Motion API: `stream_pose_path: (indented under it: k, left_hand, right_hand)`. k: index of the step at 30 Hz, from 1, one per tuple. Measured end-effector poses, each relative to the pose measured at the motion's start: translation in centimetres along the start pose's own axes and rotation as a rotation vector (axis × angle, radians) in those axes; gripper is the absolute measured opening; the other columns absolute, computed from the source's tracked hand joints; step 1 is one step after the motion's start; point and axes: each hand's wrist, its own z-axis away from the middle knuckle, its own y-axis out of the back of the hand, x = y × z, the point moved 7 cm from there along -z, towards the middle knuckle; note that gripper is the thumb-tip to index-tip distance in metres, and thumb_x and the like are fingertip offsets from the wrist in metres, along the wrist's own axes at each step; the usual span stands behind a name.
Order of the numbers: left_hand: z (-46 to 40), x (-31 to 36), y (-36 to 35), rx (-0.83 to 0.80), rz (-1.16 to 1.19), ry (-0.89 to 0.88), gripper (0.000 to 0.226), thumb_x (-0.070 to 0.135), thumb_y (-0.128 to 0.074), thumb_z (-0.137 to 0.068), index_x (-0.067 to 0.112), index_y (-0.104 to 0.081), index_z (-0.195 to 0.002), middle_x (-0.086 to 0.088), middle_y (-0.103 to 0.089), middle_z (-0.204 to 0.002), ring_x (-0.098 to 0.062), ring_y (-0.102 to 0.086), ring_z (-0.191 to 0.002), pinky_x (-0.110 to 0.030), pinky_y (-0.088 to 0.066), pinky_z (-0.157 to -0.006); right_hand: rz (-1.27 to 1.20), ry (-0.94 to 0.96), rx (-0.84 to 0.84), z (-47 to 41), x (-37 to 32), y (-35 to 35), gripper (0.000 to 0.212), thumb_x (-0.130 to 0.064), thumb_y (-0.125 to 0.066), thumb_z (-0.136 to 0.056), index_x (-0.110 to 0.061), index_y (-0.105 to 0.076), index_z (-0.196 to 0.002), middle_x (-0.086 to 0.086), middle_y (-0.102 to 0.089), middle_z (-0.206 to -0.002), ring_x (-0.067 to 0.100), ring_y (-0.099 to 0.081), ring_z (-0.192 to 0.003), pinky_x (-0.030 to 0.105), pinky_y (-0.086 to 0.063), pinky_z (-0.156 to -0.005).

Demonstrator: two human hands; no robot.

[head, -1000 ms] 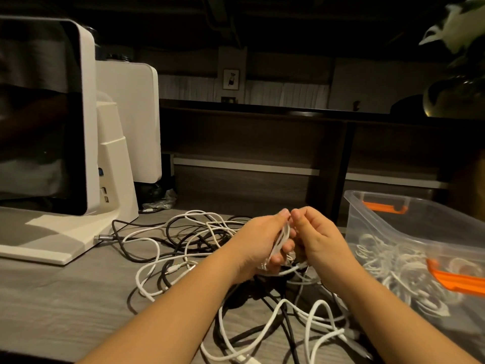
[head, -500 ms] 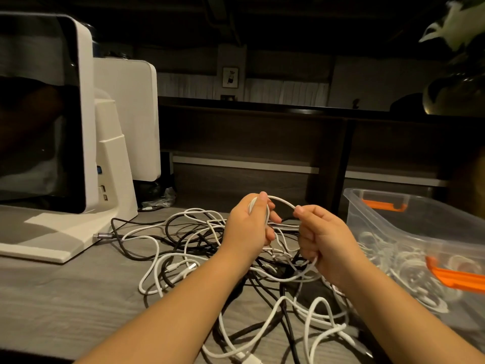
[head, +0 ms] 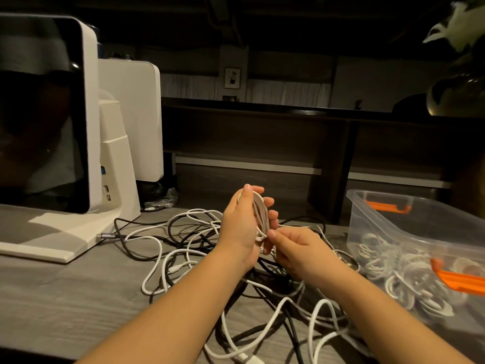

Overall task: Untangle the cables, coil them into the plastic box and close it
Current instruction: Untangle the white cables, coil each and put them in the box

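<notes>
Head view: left hand [head: 240, 227] gripped a coiled white cable bundle [head: 259, 215], fingers curled round it. Right hand [head: 299, 249] pinched its loose end. Tangled white and black cables [head: 183, 248] lay on the grey table [head: 52, 298]; clear plastic box [head: 409, 222] stood right, holding coils.

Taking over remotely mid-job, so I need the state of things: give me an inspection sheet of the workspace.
Surface: grey wood-grain table.
Job's things: white cable coil wound round the left hand; clear plastic box at right, open, coiled white cables inside.
Clutter: white monitor at left.
Grippers: left hand holds the coil; right hand pinches its strand.
Cables: tangled pile of white and black leads on the table.
Surroundings: dark shelving behind.
</notes>
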Motion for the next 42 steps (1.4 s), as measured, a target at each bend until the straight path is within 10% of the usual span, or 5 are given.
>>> stream_pose_path:
  k: [7,13,18,27,42]
  left_hand:
    - [-1.5,2.1,1.7,0.061,0.343,0.020,0.031,0.043,-0.043,-0.105,0.017,-0.059,-0.098,0.001,-0.058,-0.073,-0.007,-0.050,-0.049,-0.020,-0.042,-0.044]
    - [-2.2,3.4,3.5,0.148,0.437,-0.001,0.030,0.042,-0.043,-0.105,0.018,-0.059,-0.095,0.002,-0.059,-0.068,-0.007,-0.048,-0.047,-0.019,-0.039,-0.044]
    - [-2.1,2.8,3.2,0.134,0.420,0.018,0.031,0.043,-0.043,-0.105,0.018,-0.060,-0.097,0.002,-0.060,-0.070,-0.008,-0.050,-0.048,-0.020,-0.042,-0.046]
    - [-1.6,3.2,3.4,0.152,0.505,-0.004,0.028,0.041,-0.046,-0.104,0.019,-0.061,-0.100,0.001,-0.067,-0.078,-0.009,-0.060,-0.053,-0.021,-0.046,-0.047]
    - [-1.6,4.3,2.4,0.096,-0.518,-0.351,0.039,0.050,-0.030,-0.104,0.022,-0.056,-0.095,-0.001,-0.057,-0.079,-0.011,-0.044,-0.057,-0.025,-0.038,-0.052]
  right_hand:
    - [-0.005,-0.028,-0.062,0.4,0.1,0.0,0.039,-0.030,-0.050,-0.101,-0.020,-0.063,-0.065,-0.002,-0.061,-0.065,0.012,-0.055,-0.064,0.028,-0.046,-0.068]
    - [-0.710,-0.058,0.121,0.1,0.1,2.4,0.030,-0.019,-0.047,-0.100,-0.008,-0.054,-0.073,0.005,-0.050,-0.058,0.018,-0.054,-0.055,0.026,-0.050,-0.052]
    - [-0.425,-0.073,0.346,0.2,1.4,4.6,0.009,-0.015,-0.057,-0.098,-0.010,-0.064,-0.096,-0.004,-0.036,-0.051,0.008,-0.030,-0.041,0.020,-0.024,-0.037]
    - [0.222,-0.069,0.154,0.0,1.3,2.8,0.014,-0.033,-0.068,-0.091,-0.026,-0.074,-0.081,-0.005,-0.064,-0.063,0.003,-0.049,-0.053,0.022,-0.043,-0.059]
    - [0.245,0.280,-0.113,1.6,-2.6,0.2,0.015,-0.029,-0.064,-0.091,-0.041,-0.072,-0.095,-0.017,-0.068,-0.087,0.004,-0.063,-0.084,0.017,-0.048,-0.075]
